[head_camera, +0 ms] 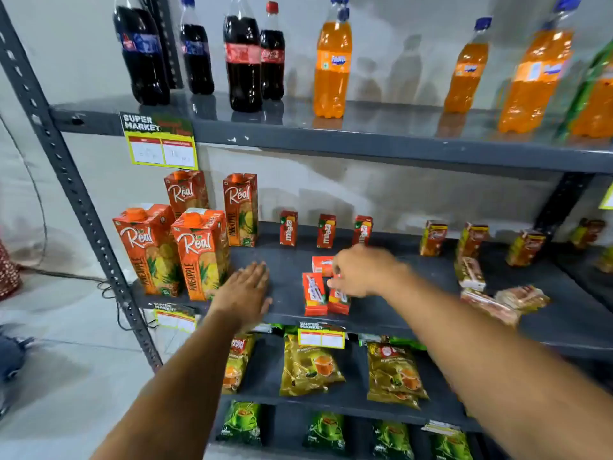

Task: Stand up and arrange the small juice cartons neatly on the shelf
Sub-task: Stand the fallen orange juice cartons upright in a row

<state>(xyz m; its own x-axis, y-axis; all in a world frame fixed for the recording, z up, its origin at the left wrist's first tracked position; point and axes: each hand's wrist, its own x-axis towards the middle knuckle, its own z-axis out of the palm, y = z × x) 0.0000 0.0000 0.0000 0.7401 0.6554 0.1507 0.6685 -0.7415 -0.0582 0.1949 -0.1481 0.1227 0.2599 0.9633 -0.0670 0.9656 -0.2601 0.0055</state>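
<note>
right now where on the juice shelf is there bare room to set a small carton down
Bare shelf lies between the right hand and the fallen brown cartons, and between the left hand and the back row of red cartons. It is crowded under the right hand, around the front red cartons.

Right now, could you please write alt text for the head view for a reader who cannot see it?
A person's right hand reaches among small red juice cartons on a grey shelf, some upright, one lying flat; the left hand rests open nearby. Tall pineapple juice cartons stand left, soda bottles above.
</note>
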